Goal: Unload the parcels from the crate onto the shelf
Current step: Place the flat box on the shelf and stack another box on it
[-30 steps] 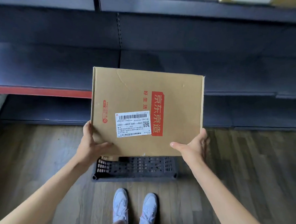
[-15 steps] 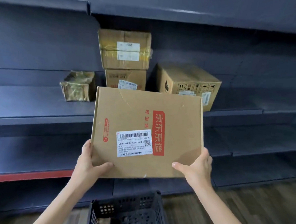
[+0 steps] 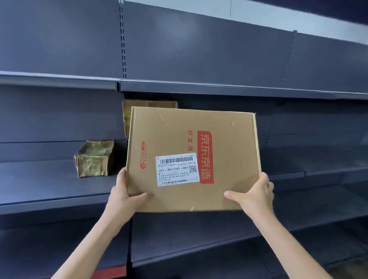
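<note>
Flat box [image 3: 190, 161] hides stacked parcel [image 3: 147, 104] behind — only top/left edge visible.

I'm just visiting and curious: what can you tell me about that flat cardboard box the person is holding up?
The flat cardboard box is brown and wide, with a red block of white characters, small red print and a white barcoded shipping label on its top face. A crease marks its upper part. It is held in the air before the dark shelf, tilted toward the camera. The left hand and right hand grip its lower corners, thumbs on top.
</note>
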Motion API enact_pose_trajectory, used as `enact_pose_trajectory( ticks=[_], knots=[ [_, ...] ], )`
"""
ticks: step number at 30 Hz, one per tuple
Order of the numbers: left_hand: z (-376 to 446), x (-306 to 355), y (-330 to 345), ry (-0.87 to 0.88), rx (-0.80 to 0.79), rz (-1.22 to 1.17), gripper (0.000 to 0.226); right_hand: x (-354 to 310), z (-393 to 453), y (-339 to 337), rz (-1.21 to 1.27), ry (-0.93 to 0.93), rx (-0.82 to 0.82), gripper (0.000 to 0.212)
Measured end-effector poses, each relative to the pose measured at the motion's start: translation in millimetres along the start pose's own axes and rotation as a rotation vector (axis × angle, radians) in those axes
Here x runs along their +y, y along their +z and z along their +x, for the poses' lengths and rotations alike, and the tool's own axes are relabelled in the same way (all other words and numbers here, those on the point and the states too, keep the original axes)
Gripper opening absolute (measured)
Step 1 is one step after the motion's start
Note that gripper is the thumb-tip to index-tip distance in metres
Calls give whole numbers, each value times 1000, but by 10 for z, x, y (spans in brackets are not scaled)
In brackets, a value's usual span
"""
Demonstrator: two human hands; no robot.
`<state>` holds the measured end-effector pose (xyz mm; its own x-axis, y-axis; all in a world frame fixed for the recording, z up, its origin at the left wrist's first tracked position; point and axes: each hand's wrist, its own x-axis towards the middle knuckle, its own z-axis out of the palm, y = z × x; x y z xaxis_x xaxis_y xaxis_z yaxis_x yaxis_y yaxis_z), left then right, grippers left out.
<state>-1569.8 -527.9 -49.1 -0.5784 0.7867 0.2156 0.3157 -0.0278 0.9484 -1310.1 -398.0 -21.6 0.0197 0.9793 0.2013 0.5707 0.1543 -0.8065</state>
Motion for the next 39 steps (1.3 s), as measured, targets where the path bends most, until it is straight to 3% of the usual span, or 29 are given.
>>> enact_pose_trajectory(
  ticks=[7, 12, 23, 29, 33, 39],
  knots=[
    [181, 15, 79, -14, -39, -32, 86, -69, 132, -26, -27, 8, 33, 109],
    [288, 38, 141, -41, -66, -4, 103, -19, 232, -1, -18, 27, 44, 110],
    [562, 169, 471, -86, -71, 30, 103, 57, 687, -136, -36, 41, 27, 108],
    [688, 319, 866, -72, -31, 26, 87, 223, 1138, -314, -26, 31, 0, 106],
    [718, 521, 1250, -104, 16, 13, 92, 335, 1528, -544, -46, 4, -44, 95],
    [788, 747, 1769, -121, 66, 10, 80, 457, 2131, -858, -78, -37, -125, 95]
  ],
)
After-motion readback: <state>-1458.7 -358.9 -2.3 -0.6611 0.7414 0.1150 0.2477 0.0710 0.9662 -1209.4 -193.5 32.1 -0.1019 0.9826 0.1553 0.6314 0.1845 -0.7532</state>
